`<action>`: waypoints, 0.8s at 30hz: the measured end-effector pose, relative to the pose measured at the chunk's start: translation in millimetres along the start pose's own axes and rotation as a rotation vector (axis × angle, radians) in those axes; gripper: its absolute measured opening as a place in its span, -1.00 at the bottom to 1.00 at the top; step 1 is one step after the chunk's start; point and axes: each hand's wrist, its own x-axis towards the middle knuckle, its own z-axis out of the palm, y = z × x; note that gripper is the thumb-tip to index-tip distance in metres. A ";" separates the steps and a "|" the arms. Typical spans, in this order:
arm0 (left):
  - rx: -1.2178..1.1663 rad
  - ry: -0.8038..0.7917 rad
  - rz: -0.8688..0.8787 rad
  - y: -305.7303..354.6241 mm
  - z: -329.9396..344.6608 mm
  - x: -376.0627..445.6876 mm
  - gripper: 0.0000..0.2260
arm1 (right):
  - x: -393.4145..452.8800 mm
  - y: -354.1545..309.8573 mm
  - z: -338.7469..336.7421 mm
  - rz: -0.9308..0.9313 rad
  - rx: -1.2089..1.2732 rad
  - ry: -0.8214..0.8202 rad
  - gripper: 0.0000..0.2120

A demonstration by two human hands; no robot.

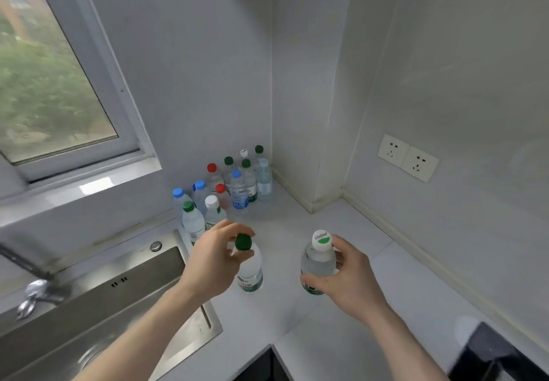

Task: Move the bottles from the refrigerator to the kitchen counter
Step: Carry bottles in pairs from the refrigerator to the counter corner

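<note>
- Left hand (214, 257): fingers curled round the neck of a clear plastic bottle (250, 270), thumb and fingertips pinching just under its round green cap (243, 242).
- Same bottle: upright, smooth cylinder, white and green label low on the body, standing on or just above the counter (297, 315); contact with the surface not clear.
- Right hand (349, 276): wrapped round the body of a second bottle (317, 263), thumb across the lower part, fingers behind the shoulder.
- Second bottle: clear plastic, water inside, ribbed white cap (321, 240) with a green half circle and printed letters, dark green label at the bottom; upright, base hidden by the hand.
- Both held bottles near each other, apart, in front of the group.
- Group of bottles (225, 190) in the back corner of the counter against the wall: all clear plastic, standing upright and close together, caps blue, red, green and white.
- Counter: pale, smooth, slightly glossy, L-shaped along two walls.
- Sink (98, 300) to the left: brushed steel, rectangular, with a round metal button on the rim and a shiny tap (32, 297).
- Window (53, 83) above the sink: white frame, blurred green leaves outside.
- Double socket (408, 157) on the right wall: flat, cream plastic.
- Dark glossy object (499, 354) at the lower right edge, shape not clear.
</note>
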 end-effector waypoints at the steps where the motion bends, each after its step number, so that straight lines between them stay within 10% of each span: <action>1: 0.015 -0.014 -0.006 -5.5 -1.2 10.4 -0.73 | 8.7 -2.2 5.1 0.011 0.000 0.006 -0.49; 24: 0.330 -0.103 0.087 -86.9 16.5 195.8 -0.73 | 119.0 -2.6 60.4 0.108 -0.057 0.044 -0.48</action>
